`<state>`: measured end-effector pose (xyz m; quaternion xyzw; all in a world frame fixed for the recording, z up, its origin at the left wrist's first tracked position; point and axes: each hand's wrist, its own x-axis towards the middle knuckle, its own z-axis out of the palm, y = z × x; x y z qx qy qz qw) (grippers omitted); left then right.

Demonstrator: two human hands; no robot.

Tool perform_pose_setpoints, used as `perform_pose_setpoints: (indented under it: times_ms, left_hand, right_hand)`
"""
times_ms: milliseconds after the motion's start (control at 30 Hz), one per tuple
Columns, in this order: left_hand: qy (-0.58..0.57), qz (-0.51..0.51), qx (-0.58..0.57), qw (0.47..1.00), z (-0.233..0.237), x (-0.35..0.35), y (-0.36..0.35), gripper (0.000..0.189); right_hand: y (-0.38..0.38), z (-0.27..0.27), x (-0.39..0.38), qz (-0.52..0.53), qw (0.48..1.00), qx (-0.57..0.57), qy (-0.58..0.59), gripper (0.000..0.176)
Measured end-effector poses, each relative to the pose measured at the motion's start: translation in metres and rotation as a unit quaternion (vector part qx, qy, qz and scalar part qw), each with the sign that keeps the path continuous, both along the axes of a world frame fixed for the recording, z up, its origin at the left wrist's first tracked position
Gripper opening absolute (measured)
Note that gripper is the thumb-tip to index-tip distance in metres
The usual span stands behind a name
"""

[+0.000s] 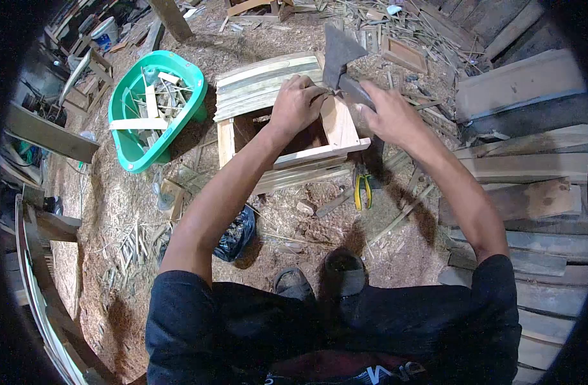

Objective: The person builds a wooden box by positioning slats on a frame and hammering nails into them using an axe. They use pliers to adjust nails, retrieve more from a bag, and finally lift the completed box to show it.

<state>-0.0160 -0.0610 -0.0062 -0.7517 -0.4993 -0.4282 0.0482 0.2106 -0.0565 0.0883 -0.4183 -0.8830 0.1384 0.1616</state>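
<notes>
A wooden box [319, 153] with a slatted, curved lid [262, 80] stands on the ground ahead of me. My left hand [297, 106] is closed at the right end of the slats, fingertips pinched on something too small to make out. My right hand [390, 112] grips the handle of a hatchet [342, 54], its dark metal head raised just above the box's upper right corner. Part of the box's inside shows dark beneath my left wrist. Yellow-handled pliers [363, 191] lie on the ground below the box's right side.
A green tub [169, 144] of wood scraps sits at the left. Planks [531, 202] are stacked along the right. A black plastic bag [237, 236] lies near my left forearm. Shavings cover the floor, and a small wooden frame [404, 55] lies at the back right.
</notes>
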Motion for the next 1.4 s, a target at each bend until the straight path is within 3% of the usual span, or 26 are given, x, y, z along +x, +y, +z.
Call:
perform_pose_setpoints:
  times_ms: [167, 267, 400, 467, 767, 1100, 1200, 1300, 1400]
  left_hand:
    - [0.012, 0.002, 0.019, 1.0, 0.0, 0.0, 0.001, 0.012]
    - [0.018, 0.004, 0.015, 1.0, 0.0, -0.002, 0.001, 0.012]
    - [0.016, -0.006, 0.033, 0.999, -0.003, -0.003, 0.005, 0.012]
    - [0.015, 0.004, -0.013, 1.0, -0.001, -0.003, 0.002, 0.013]
    - [-0.015, 0.01, 0.005, 1.0, -0.001, 0.0, 0.001, 0.014]
    - [-0.033, 0.018, -0.001, 0.999, -0.005, -0.003, 0.009, 0.028]
    - [0.07, 0.044, -0.104, 0.991, -0.003, -0.006, 0.008, 0.04]
    - [0.121, 0.061, -0.076, 0.988, -0.008, -0.006, 0.007, 0.047]
    - [0.099, 0.058, -0.045, 0.992, -0.012, -0.005, 0.009, 0.036]
  right_hand:
    - [0.0, 0.018, -0.007, -0.013, 0.999, -0.037, -0.007, 0.04]
    - [-0.007, 0.026, -0.013, -0.014, 0.998, 0.01, 0.058, 0.038]
    - [-0.014, 0.014, -0.013, -0.023, 1.0, -0.004, 0.002, 0.037]
    - [-0.009, 0.009, -0.01, -0.029, 0.997, -0.04, -0.062, 0.038]
    - [-0.006, 0.015, -0.006, 0.002, 0.999, 0.01, 0.037, 0.039]
    - [-0.01, 0.007, -0.005, -0.009, 1.0, -0.014, 0.024, 0.041]
    - [-0.002, 0.0, -0.005, 0.008, 1.0, -0.002, 0.023, 0.042]
    - [-0.001, 0.004, -0.007, 0.002, 1.0, -0.011, -0.007, 0.042]
    - [-0.006, 0.02, -0.013, -0.01, 1.0, -0.018, 0.017, 0.04]
